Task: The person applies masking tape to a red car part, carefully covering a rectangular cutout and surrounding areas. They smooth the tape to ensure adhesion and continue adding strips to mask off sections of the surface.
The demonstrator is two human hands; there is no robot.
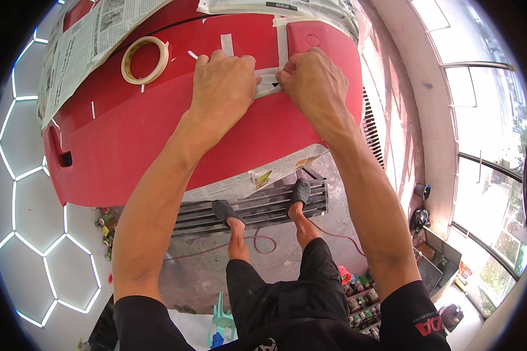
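Note:
My left hand (221, 88) and my right hand (317, 82) are side by side over a red car body panel (140, 134). Between them runs a short pale strip of masking tape (268, 77), its ends pinched in my curled fingers. A small dark gap shows beside the strip. Farther up, a vertical tape strip (283, 44) lies on the panel near my right hand, and a shorter tape piece (226, 45) sticks just beyond my left. To the left of my left hand, a roll of masking tape (164, 57) rests flat on the red surface.
Newspaper (93, 55) masks the panel's upper left; more newspaper (228, 190) hangs along its near edge. My feet stand on a slatted bench (255, 205). A thin red hose (266, 237) lies on the floor. Cans (363, 301) stand at lower right, beside a teal plastic stool (221, 319).

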